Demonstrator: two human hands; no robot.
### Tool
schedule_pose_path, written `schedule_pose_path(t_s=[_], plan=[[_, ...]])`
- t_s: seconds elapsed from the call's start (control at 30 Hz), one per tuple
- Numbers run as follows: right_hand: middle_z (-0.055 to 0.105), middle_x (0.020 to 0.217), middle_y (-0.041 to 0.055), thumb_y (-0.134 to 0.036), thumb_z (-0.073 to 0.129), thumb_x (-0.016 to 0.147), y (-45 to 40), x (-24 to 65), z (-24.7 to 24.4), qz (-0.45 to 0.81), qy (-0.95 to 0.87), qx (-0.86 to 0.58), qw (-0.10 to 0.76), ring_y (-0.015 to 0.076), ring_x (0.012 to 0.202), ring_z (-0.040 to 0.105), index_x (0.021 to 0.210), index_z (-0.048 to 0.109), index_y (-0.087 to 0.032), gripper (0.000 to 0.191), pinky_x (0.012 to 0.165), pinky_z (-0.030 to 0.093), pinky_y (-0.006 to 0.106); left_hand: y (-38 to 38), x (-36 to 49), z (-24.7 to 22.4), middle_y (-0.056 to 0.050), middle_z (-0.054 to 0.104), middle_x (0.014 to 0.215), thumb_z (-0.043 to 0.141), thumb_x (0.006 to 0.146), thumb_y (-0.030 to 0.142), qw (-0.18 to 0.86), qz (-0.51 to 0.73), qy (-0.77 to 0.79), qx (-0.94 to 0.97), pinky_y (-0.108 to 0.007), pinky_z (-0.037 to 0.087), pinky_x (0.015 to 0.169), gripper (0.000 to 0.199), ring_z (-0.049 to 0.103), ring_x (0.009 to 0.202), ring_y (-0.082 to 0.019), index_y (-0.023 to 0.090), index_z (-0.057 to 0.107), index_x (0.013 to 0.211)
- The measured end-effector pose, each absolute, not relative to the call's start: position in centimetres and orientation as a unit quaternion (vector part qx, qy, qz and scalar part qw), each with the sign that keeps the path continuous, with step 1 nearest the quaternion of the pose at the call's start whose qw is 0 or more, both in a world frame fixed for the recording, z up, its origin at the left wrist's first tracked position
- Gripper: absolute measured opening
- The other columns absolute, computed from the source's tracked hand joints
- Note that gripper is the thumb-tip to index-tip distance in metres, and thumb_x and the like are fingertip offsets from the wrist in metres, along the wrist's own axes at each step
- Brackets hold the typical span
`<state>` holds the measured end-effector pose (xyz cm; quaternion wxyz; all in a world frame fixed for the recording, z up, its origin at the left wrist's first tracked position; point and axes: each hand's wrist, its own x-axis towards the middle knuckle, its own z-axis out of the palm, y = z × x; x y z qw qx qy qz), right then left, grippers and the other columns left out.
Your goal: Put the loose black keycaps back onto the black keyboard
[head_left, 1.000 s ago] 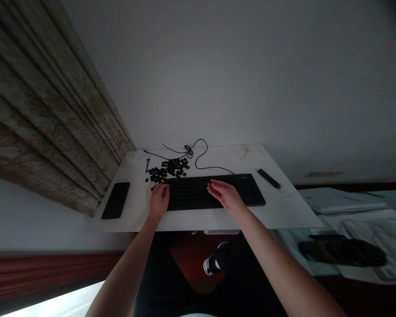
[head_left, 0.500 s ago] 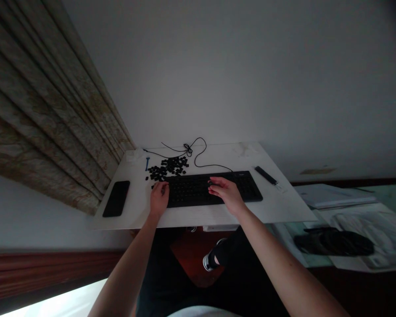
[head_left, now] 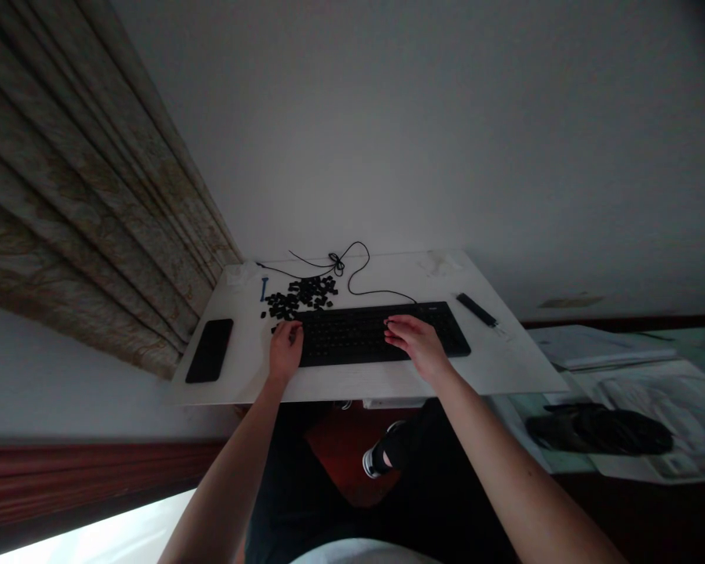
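A black keyboard [head_left: 352, 335] lies on the white table, with parts of it hidden behind my hands. My left hand [head_left: 285, 348] is at its left end, fingers curled and thumb against the edge. Over the right half of the keys is my right hand [head_left: 417, 341], thumb and fingertips pinched on a small dark piece that looks like a keycap [head_left: 388, 324]. Behind the keyboard's left part sits a pile of loose black keycaps [head_left: 305, 294]. Beside the pile is a small blue tool [head_left: 264, 289].
A black phone [head_left: 210, 351] lies at the table's left. To the right of the keyboard is a dark, narrow object [head_left: 475, 309]. The keyboard's cable [head_left: 352, 274] loops toward the wall. A curtain [head_left: 94, 196] hangs at the left, and a lower surface with papers [head_left: 599, 348] stands right.
My right hand has moved a little to the right over the keys, still pinched. My left hand stays at the keyboard's left end. The view has shifted slightly.
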<state>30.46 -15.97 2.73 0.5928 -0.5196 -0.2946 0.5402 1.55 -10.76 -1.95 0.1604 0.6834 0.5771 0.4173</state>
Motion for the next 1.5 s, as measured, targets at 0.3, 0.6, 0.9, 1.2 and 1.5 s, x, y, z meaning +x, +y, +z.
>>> schedule_pose_path(t_s=[0.3, 0.6, 0.9, 1.2, 1.5], plan=[[0.075, 0.086, 0.0067, -0.038, 0.089, 0.058, -18.2, 32.8, 0.8, 0.533, -0.275, -0.552, 0.58, 0.0163, 0.07, 0.069, 0.088, 0.075, -0.018, 0.038, 0.07, 0.061, 0.033, -10.9, 1.5, -1.9, -0.007, 0.065, 0.1, 0.049, 0.093, 0.023, 0.095, 0.414, 0.555, 0.715, -0.039, 0.051, 0.091, 0.017, 0.062, 0.098, -0.022, 0.02, 0.065, 0.099], [0.069, 0.072, 0.0035, -0.042, 0.087, 0.057, -19.7, 39.0, -0.1, 0.467, -0.284, -0.604, 0.581, 0.0135, 0.064, 0.061, 0.087, 0.077, -0.017, 0.04, 0.055, 0.052, 0.025, -14.4, 10.0, -1.3, -0.009, 0.065, 0.109, 0.052, 0.091, 0.019, 0.027, 0.286, 0.386, 0.877, -0.044, 0.045, 0.098, 0.022, 0.06, 0.105, -0.024, 0.021, 0.065, 0.109], [0.068, 0.067, 0.0045, -0.041, 0.081, 0.061, -16.0, 46.9, -0.6, 0.372, -0.363, -0.672, 0.528, 0.0138, 0.059, 0.057, 0.08, 0.076, -0.015, 0.033, 0.056, 0.048, 0.028, -14.5, 21.2, -1.6, -0.011, 0.063, 0.126, 0.05, 0.094, 0.026, 0.018, 0.227, 0.329, 0.917, -0.048, 0.038, 0.11, 0.026, 0.057, 0.119, -0.025, 0.018, 0.064, 0.115], [0.07, 0.071, 0.0056, -0.037, 0.076, 0.068, -9.9, 51.1, 0.3, 0.44, -0.537, -0.665, 0.277, 0.0154, 0.063, 0.059, 0.079, 0.077, -0.015, 0.025, 0.062, 0.049, 0.028, -14.5, 21.5, -2.8, -0.011, 0.062, 0.132, 0.05, 0.095, 0.036, 0.032, 0.249, 0.337, 0.908, -0.048, 0.035, 0.115, 0.034, 0.052, 0.129, -0.025, 0.019, 0.063, 0.121], [0.071, 0.077, 0.0049, -0.032, 0.082, 0.063, -7.7, 52.2, 1.5, 0.515, -0.529, -0.648, 0.188, 0.0175, 0.075, 0.063, 0.075, 0.076, -0.017, 0.02, 0.07, 0.056, 0.03, -14.3, 21.6, -2.9, -0.011, 0.062, 0.133, 0.052, 0.094, 0.033, 0.046, 0.259, 0.338, 0.903, -0.048, 0.035, 0.116, 0.033, 0.052, 0.13, -0.025, 0.019, 0.064, 0.122]])
